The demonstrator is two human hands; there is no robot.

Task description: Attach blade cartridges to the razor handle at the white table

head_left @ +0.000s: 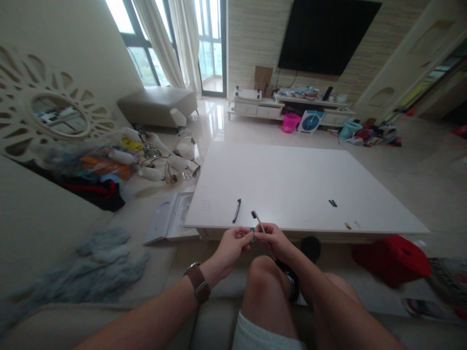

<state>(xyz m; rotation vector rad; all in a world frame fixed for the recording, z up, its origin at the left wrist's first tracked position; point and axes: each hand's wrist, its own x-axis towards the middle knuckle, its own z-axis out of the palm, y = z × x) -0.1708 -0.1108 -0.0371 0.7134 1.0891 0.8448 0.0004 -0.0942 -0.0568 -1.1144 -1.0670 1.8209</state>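
left grip (233, 245) and right grip (273, 240) closed on a brush (256, 218)
right grip pinches the handle, bristles tilted toward 11 o'clock; left grip pinches a small green piece (252, 236) against the handle. beyond, on the counter (292, 184), a black item (237, 210) lies at 10 o'clock of the brush, a dark strip (332, 203) at 3 o'clock.

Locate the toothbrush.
Head view, bottom centre: the toothbrush sticks up from the right hand, beside the left hand, at the near edge of the white table.

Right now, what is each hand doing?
Left hand: closed, pinching a small green piece.
Right hand: closed on a toothbrush.
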